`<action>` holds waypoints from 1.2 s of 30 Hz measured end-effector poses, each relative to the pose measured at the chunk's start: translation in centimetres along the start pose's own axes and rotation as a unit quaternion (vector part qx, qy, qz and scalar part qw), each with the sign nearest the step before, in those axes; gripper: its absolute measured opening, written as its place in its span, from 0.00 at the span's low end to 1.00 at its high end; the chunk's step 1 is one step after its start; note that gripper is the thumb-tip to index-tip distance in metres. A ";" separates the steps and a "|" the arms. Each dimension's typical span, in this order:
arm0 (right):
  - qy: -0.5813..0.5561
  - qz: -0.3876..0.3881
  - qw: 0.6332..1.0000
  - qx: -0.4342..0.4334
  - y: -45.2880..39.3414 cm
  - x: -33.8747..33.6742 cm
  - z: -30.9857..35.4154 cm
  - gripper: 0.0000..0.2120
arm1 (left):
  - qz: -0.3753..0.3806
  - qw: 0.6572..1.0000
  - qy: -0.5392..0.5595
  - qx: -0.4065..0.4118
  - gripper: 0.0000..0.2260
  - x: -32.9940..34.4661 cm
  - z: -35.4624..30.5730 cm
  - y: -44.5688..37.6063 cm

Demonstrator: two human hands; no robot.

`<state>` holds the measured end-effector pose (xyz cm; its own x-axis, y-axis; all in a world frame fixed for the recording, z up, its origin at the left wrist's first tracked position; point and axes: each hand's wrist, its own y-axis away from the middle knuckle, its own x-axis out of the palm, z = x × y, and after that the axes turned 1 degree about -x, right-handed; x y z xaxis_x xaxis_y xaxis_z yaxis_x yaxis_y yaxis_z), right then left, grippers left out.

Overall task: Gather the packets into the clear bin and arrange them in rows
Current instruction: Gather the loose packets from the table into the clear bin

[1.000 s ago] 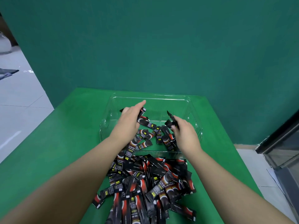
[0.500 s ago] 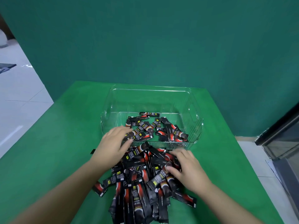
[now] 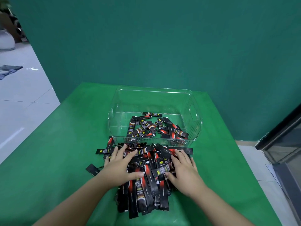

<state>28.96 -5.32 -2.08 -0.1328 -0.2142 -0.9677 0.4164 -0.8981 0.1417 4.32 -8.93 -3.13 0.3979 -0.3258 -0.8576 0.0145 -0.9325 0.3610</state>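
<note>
Both hands are lying on the loose pile of packets [image 3: 143,180] at lower centre of the frame, on the green worktop [image 3: 53,160]. The left hand [image 3: 121,166] is spreading its fingers [image 3: 121,150] flat over the pile's left side; the right hand [image 3: 183,168] is pressing the right side, fingers released, thumb against one stick. Neither is gripping anything yet.

The clear bin [image 3: 114,116], just above the pile, is holding a jumbled handful of packets [image 3: 156,128]; no rows are showing.

To scoop well, the hands should probably be closing inward from both sides, squaring the sticks parallel before lifting, and sweeping in the strays [image 3: 102,150] at the pile's left edge.
</note>
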 end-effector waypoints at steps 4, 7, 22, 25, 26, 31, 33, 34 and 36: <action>-0.045 0.036 0.998 0.026 -0.2 -0.2 0.4 0.45 | 0.019 0.999 -0.022 -0.036 0.54 0.5 -1.1 0.2; -0.060 0.063 0.995 0.052 -0.5 0.2 0.6 0.50 | -0.001 0.998 -0.023 -0.055 0.49 0.9 -1.4 -0.1; -0.037 -0.049 0.998 0.024 -2.5 -0.4 -0.8 0.28 | -0.155 0.984 0.072 0.044 0.25 1.3 -2.7 -2.5; -0.049 -0.077 0.996 0.017 -2.5 -0.6 -1.5 0.32 | -0.178 0.978 0.083 0.072 0.22 1.0 -2.3 -2.8; -0.055 -0.081 0.995 0.020 -2.5 -0.7 -1.8 0.34 | -0.184 0.975 0.091 0.081 0.22 0.9 -2.1 -2.9; -0.077 -0.097 0.992 0.034 -2.6 -2.3 -2.3 0.35 | -0.226 0.961 0.126 0.098 0.24 -1.2 -1.5 -3.1; -0.089 -0.104 0.990 0.037 -2.7 -3.1 -2.2 0.36 | -0.239 0.955 0.134 0.113 0.23 -2.5 -1.4 -3.2; -0.097 -0.107 0.989 0.039 -2.7 -3.5 -2.2 0.36 | -0.243 0.953 0.137 0.121 0.24 -3.1 -1.4 -3.2; -0.117 -0.114 0.986 0.043 -2.8 -4.3 -2.0 0.36 | -0.250 0.949 0.143 0.130 0.24 -4.4 -1.7 -3.3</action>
<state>30.13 -1.10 1.22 -0.4228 -0.0770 -0.9030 0.2748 -0.9604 -0.0468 4.06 -4.16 0.02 0.6343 0.1885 -0.7498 0.0544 -0.9783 -0.1999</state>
